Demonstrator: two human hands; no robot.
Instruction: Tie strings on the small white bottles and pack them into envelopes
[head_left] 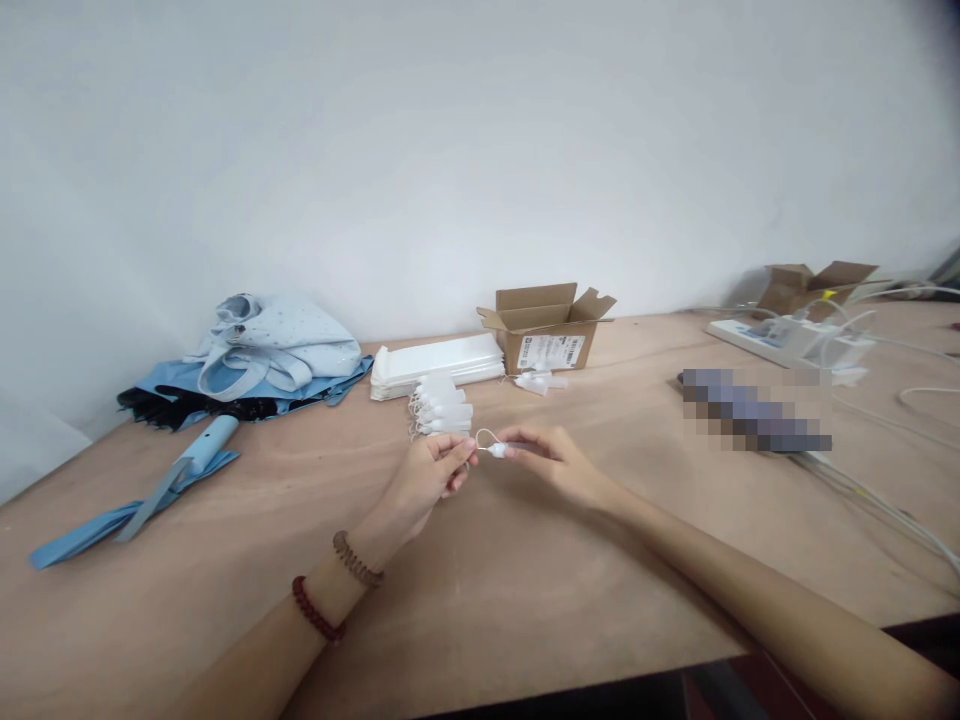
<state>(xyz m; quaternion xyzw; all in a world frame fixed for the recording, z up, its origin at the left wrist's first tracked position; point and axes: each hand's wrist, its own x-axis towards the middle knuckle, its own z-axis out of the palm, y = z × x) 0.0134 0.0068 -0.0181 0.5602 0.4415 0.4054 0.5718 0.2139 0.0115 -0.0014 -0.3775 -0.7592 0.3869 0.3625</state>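
Observation:
My left hand (pixel 429 478) and my right hand (pixel 551 458) meet over the middle of the wooden table (pixel 570 560). Between them is a small white plastic piece with a thin cord loop (pixel 491 444). The right fingertips pinch the white piece; the left fingers are closed on the cord end. Just behind the hands lies a row of similar small white pieces (pixel 442 405). My left wrist wears two bead bracelets (pixel 337 585).
A stack of flat white packets (pixel 439 362) and a small open cardboard box (pixel 547 325) stand near the wall. A folded blue umbrella (pixel 142 495) and light blue cloth (pixel 262 350) lie left. A power strip with cables (pixel 787 340) and another open box (pixel 814 282) are right.

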